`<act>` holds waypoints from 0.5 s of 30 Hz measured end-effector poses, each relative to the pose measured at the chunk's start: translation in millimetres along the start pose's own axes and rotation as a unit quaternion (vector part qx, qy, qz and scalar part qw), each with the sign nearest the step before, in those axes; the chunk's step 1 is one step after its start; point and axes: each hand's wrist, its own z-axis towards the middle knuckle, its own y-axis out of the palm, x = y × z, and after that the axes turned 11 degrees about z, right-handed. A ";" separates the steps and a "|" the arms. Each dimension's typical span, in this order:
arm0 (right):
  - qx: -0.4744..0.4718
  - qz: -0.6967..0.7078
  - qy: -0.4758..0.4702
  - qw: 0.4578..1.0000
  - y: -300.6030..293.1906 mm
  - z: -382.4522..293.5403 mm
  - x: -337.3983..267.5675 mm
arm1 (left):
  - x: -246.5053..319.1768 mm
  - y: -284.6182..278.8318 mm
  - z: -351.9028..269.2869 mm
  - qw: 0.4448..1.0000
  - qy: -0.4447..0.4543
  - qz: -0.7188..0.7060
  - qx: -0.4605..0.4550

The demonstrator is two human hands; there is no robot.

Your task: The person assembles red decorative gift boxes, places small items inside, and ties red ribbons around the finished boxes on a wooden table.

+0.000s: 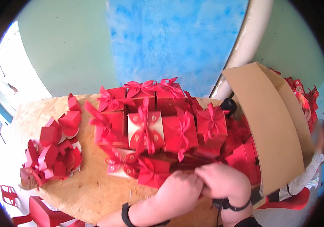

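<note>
My left hand [179, 190] and my right hand [224, 180] meet near the table's front edge, knuckles up, at the front of a cluster of red gift boxes. Their fingers are closed around something small and reddish that the hands mostly hide. Just left of my left hand lies a red box with a ribbon bow [153, 171]. Behind it stand more ribbon-tied boxes, among them a white-and-red box [145, 130] and a plain red box [180, 132]. Right of the cluster, past my right hand, are red boxes without visible bows [244, 159].
Folded red card pieces [57, 153] are heaped at the left of the chipboard table [94, 198]. A large open cardboard carton [272, 127] stands at the right. Beyond it are a person [301, 176] and more red boxes [312, 99]. Red plastic chairs [44, 212] stand below the table.
</note>
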 end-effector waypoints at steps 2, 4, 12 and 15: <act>0.023 -0.008 0.002 1.000 7.4 -1.7 2.1 | 5.9 4.0 -0.8 0.999 -0.005 0.044 -0.031; 0.042 0.014 0.025 0.999 13.9 -3.4 -0.7 | 9.0 2.2 -0.4 0.998 -0.017 0.052 -0.030; 0.096 -0.040 -0.001 0.995 18.7 -27.5 -44.2 | 24.2 -29.8 -10.3 0.987 0.004 0.142 -0.069; 0.069 -0.018 -0.021 0.997 5.1 -28.9 -49.4 | 24.0 -43.2 -13.2 0.991 0.018 0.121 -0.053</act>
